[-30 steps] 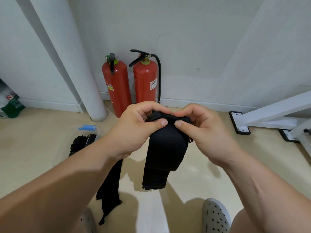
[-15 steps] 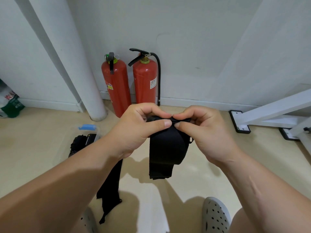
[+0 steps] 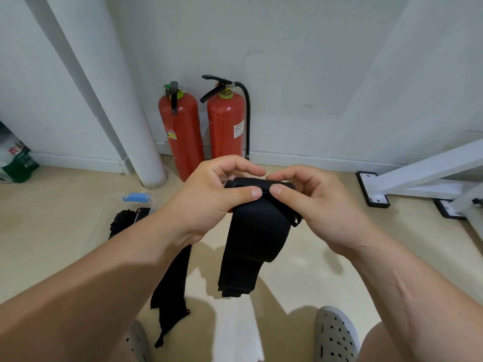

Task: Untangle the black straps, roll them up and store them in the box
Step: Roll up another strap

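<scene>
A wide black strap (image 3: 251,241) hangs in front of me, its top end rolled into a short tight coil. My left hand (image 3: 209,202) pinches the left side of that coil between thumb and fingers. My right hand (image 3: 311,202) pinches the right side the same way, thumbs almost touching. The free tail dangles above the floor. A second black strap (image 3: 171,291) lies flat on the floor under my left forearm. A clear plastic box (image 3: 141,205) with a blue clip sits on the floor at the left, with black straps (image 3: 122,223) inside; my arm hides part of it.
Two red fire extinguishers (image 3: 203,126) stand against the white wall beside a white pipe (image 3: 122,100). A white metal frame leg (image 3: 418,178) with black feet crosses the right side. My grey perforated shoe (image 3: 334,335) is at the bottom. A green and white bag (image 3: 15,160) sits far left.
The hanging tail has become shorter as the rolled coil at the top took up more strap. Both hands stayed in about the same place, thumbs shifting on the coil.
</scene>
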